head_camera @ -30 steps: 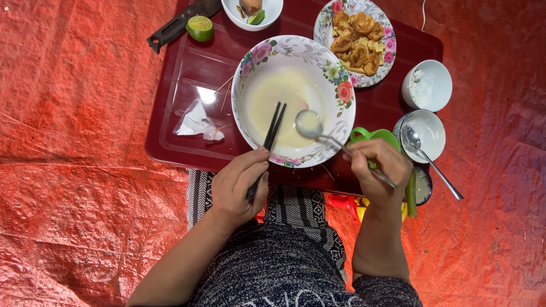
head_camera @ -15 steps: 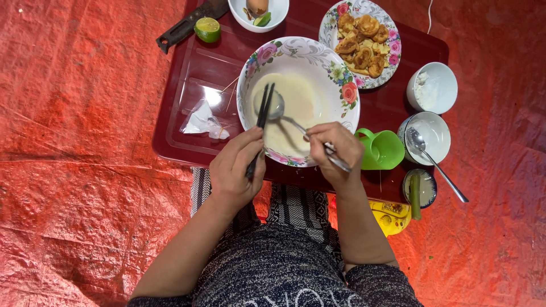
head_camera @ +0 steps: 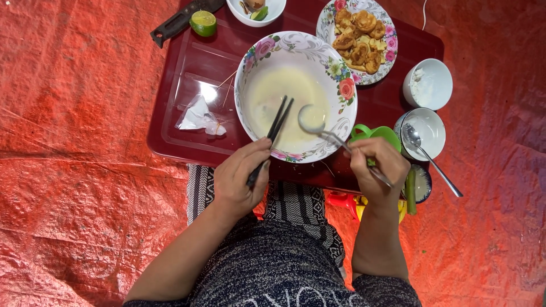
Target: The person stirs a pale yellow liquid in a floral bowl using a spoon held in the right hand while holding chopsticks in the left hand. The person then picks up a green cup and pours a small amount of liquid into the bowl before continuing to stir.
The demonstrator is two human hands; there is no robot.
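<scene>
Chopsticks slant up-right from the closed left hand into the bowl; the right hand pinches a spoon angled up-left, tips close.

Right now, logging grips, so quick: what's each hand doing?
Left hand: closed on black chopsticks, tips in the bowl.
Right hand: closed on spoon.

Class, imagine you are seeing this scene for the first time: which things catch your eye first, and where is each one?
First comes the large floral bowl of pale broth at the middle of the dark red tray. The left hand holds black chopsticks over its near rim, and the right hand dips a metal spoon into it. Behind, to the right, sits a floral plate of fried pieces.
</scene>
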